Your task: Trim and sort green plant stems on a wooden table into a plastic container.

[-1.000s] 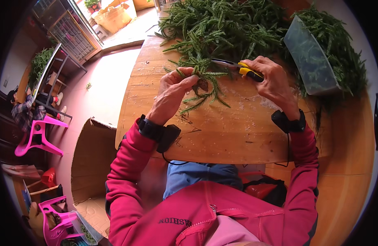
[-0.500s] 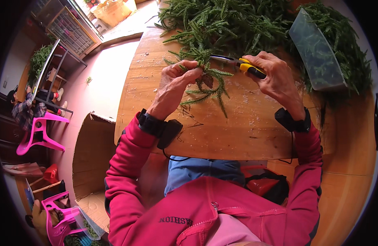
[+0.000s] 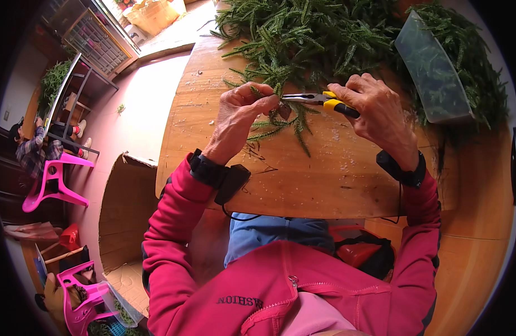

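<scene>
My left hand (image 3: pixel 241 115) pinches a green artificial pine sprig (image 3: pixel 297 124) between thumb and fingertips. Its needled twigs hang below and to the right of my fingers, and a brown pine cone (image 3: pixel 284 110) shows among them. In my right hand (image 3: pixel 373 106) is a pair of long-nose pliers (image 3: pixel 317 99) with yellow and black handles. The metal jaws point left and reach the sprig right beside my left fingertips. What exactly the jaws grip is too small to tell. Both hands are above the wooden table (image 3: pixel 325 185).
A heap of pine sprigs (image 3: pixel 325 33) covers the table's far side. At the right, a translucent plastic bin (image 3: pixel 434 73) leans against more greenery. An open cardboard box (image 3: pixel 123 224) stands left of the table. Farther left, another person (image 3: pixel 34 145) sits near a pink stool (image 3: pixel 56 179).
The pliers have come down slightly and turned nearly level, with their jaws now at my left fingertips. My right hand has shifted a little with them. My left hand keeps its pinch.
</scene>
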